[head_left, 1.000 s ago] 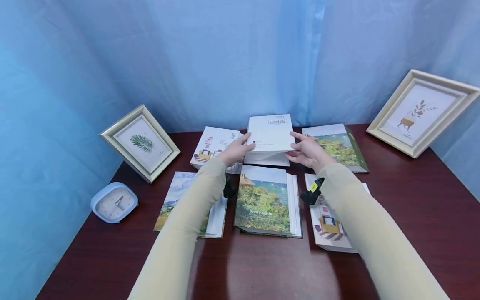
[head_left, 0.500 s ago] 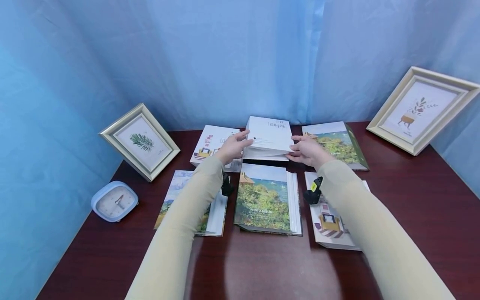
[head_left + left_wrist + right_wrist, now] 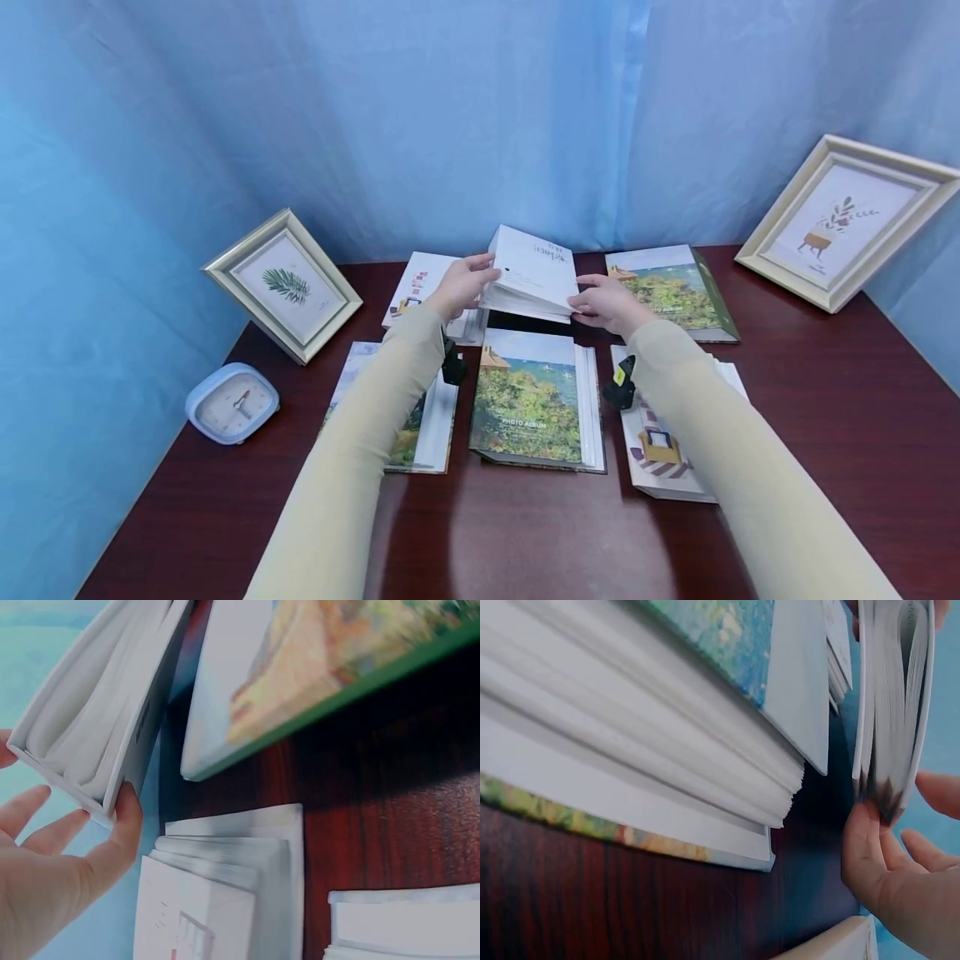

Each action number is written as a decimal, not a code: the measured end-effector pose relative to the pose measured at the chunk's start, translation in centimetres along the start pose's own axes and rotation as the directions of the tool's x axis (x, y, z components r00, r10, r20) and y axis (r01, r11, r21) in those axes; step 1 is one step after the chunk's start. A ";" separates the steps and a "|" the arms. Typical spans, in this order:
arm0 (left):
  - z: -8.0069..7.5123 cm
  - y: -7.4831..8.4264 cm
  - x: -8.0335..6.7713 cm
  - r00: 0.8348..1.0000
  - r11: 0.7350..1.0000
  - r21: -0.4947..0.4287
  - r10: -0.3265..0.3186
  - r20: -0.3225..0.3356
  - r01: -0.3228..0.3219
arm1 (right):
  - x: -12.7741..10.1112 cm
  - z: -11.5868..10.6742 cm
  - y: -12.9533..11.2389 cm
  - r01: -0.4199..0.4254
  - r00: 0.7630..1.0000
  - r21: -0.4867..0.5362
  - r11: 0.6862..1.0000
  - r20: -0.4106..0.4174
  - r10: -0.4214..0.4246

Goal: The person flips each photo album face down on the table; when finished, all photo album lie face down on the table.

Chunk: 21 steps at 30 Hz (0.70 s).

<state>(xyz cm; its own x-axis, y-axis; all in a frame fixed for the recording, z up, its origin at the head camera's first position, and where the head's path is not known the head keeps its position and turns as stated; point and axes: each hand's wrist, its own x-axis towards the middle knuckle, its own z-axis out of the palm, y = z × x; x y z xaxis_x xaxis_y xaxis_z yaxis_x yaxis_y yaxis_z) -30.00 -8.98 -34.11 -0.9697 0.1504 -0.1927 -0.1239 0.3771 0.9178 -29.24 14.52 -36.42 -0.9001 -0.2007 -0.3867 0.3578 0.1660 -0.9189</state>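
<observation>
A white photo album with dark lettering on its cover is held between both hands at the back middle of the table, its right side tilted lower. My left hand grips its left edge, with the thumb on the cover. At the lower right corner, my right hand holds the other edge. In the left wrist view, the fingers of the left hand curl round the end of the album. The right wrist view shows the right hand pinching the album, its loose pages visible.
A landscape-covered photo album lies just in front. More albums lie around: back left, back right, front left and front right. Picture frames and a blue clock flank them, before a blue curtain.
The white album first dipped a little, then turned and tilted, with its left side rising and its right side dropping. Both hands shifted slightly left with it, keeping their hold.
</observation>
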 end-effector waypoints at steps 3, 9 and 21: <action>0.0 0.4 -0.1 1.000 1.000 0.029 0.011 -0.025 -0.010 | 0.0 0.1 0.1 -0.005 1.000 -0.045 0.999 -0.009 0.005; 0.0 1.2 -0.4 0.997 0.994 0.096 0.064 -0.037 -0.060 | 0.2 0.4 0.5 -0.009 1.000 -0.065 0.998 0.014 0.010; 0.0 2.9 -0.4 0.982 0.954 0.257 0.178 -0.060 -0.157 | 0.7 1.6 0.5 0.031 0.991 -0.228 0.973 0.137 0.001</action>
<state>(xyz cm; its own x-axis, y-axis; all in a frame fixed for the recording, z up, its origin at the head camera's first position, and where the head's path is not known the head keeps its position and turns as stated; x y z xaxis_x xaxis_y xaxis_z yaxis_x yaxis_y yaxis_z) -29.93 -7.96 -31.35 -0.9871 0.1599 -0.0055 0.0879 0.5709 0.8163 -29.25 12.90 -37.30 -0.8572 -0.3313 -0.3943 0.2638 0.3752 -0.8886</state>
